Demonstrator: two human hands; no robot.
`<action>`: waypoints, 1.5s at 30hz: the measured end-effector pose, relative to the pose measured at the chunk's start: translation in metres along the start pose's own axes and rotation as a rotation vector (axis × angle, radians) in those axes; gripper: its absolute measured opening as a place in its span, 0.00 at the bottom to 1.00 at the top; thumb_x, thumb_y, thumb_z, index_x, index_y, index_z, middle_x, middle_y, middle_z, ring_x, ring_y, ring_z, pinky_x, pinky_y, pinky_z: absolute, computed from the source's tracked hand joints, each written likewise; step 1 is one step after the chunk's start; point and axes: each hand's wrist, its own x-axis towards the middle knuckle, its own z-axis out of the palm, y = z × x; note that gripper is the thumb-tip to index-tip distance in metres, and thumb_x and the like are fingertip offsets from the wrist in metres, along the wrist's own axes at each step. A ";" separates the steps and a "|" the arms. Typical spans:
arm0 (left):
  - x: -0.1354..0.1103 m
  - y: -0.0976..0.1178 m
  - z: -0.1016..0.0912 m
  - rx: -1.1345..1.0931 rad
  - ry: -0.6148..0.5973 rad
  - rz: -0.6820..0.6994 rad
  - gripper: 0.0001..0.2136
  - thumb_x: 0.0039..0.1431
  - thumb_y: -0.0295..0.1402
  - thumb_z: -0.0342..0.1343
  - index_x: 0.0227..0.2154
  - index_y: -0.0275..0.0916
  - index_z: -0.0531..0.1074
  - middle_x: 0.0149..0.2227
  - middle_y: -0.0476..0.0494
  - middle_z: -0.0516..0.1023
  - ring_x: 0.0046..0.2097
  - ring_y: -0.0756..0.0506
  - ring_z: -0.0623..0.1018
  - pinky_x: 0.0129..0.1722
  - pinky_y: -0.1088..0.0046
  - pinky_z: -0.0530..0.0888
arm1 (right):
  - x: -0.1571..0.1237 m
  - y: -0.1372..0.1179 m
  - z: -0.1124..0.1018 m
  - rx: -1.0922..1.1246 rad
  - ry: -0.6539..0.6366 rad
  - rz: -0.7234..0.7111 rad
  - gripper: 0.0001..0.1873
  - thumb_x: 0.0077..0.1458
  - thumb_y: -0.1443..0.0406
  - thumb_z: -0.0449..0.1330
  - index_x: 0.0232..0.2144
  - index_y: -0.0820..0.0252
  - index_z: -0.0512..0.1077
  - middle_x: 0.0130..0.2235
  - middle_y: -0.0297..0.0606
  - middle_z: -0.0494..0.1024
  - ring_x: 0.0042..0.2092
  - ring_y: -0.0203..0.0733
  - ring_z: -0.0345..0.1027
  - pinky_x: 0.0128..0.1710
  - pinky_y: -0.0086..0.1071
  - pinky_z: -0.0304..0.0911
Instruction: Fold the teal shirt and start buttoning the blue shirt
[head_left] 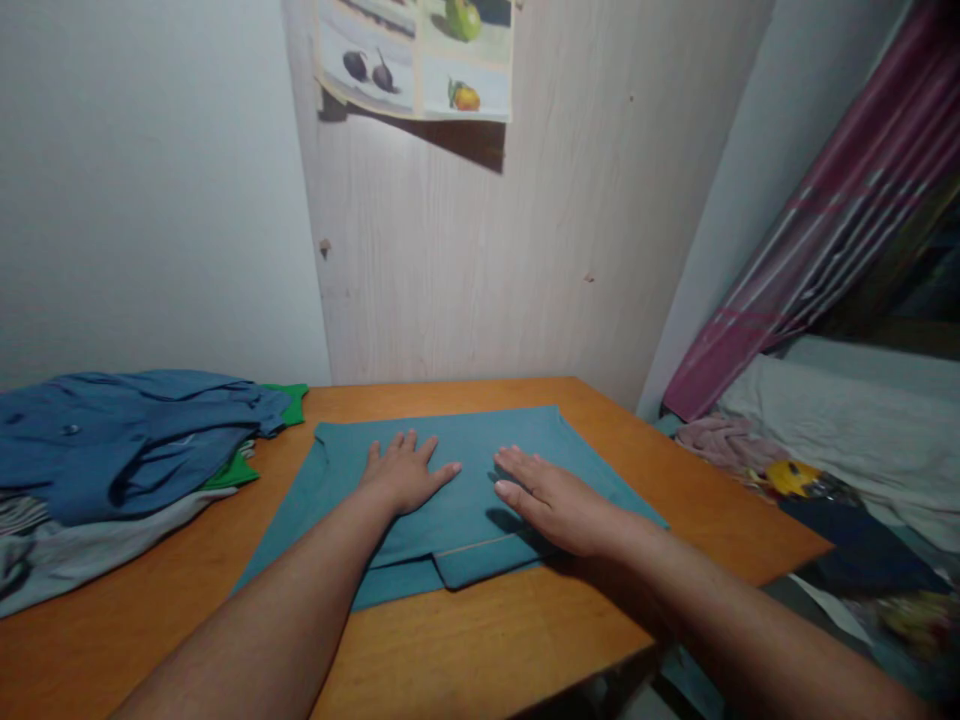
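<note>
A teal garment [480, 430], folded into a broad flat shape, lies on the orange-brown wooden table [480, 640]. A folded flap with a seam shows along its near edge; what kind of garment it is, I cannot tell. My left hand [405, 475] rests on the left part of the cloth, palm down with the fingers spread. Over the right part is my right hand [555, 500], fingers stretched out and pointing left, with a shadow beneath it. Neither hand grips anything.
Several clothes are heaped on the table's left, with a blue garment [142, 430] on top and a grey one [120, 550] below. A wall with fruit pictures [465, 60] stands behind. Right of the table are a purple curtain [780, 270] and a white cloth [840, 440].
</note>
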 end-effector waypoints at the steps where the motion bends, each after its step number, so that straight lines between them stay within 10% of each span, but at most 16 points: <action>1: 0.000 0.000 0.000 -0.003 -0.004 0.001 0.45 0.53 0.69 0.31 0.67 0.47 0.57 0.70 0.32 0.53 0.69 0.29 0.52 0.62 0.37 0.48 | -0.001 -0.010 0.002 0.009 -0.019 -0.046 0.40 0.65 0.42 0.38 0.68 0.59 0.54 0.70 0.41 0.50 0.71 0.47 0.40 0.69 0.43 0.38; 19: -0.005 0.003 -0.002 -0.033 -0.058 -0.013 0.44 0.55 0.67 0.31 0.68 0.46 0.54 0.71 0.35 0.47 0.70 0.30 0.47 0.64 0.39 0.43 | 0.015 -0.041 0.042 0.002 -0.134 -0.130 0.42 0.64 0.42 0.41 0.69 0.62 0.48 0.71 0.45 0.42 0.71 0.51 0.33 0.69 0.49 0.34; 29: -0.005 0.001 0.000 -0.061 -0.038 -0.006 0.46 0.52 0.69 0.29 0.67 0.47 0.54 0.71 0.34 0.49 0.71 0.30 0.47 0.64 0.38 0.43 | 0.074 0.007 0.008 0.059 -0.087 0.069 0.41 0.65 0.45 0.37 0.66 0.68 0.58 0.68 0.47 0.57 0.69 0.50 0.47 0.68 0.41 0.42; 45: -0.004 -0.001 0.000 -0.081 -0.050 -0.020 0.50 0.51 0.71 0.27 0.68 0.42 0.53 0.71 0.31 0.47 0.71 0.30 0.46 0.65 0.40 0.43 | 0.086 0.063 0.050 -0.152 -0.101 0.167 0.46 0.62 0.40 0.36 0.70 0.65 0.48 0.71 0.45 0.44 0.72 0.51 0.31 0.68 0.49 0.32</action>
